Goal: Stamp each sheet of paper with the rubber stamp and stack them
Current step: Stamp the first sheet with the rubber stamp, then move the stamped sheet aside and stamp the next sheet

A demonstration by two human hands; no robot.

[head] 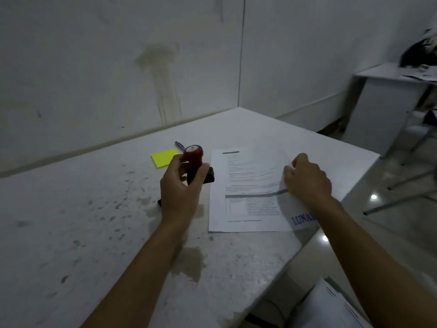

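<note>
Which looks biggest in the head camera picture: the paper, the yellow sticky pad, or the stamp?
1. The white printed sheet of paper, biggest by far.
2. and 3. The yellow square sticky pad and the red-topped rubber stamp look about alike; the left hand hides part of the stamp.

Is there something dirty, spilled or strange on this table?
Yes. A brownish stain marks the table below the left hand, with dark speckles around. The right hand lifts the stamped sheet, which curls.

Stained white table [71, 233]: printed sheets [236, 185], yellow sticky pad [164, 157], pen [179, 145].
</note>
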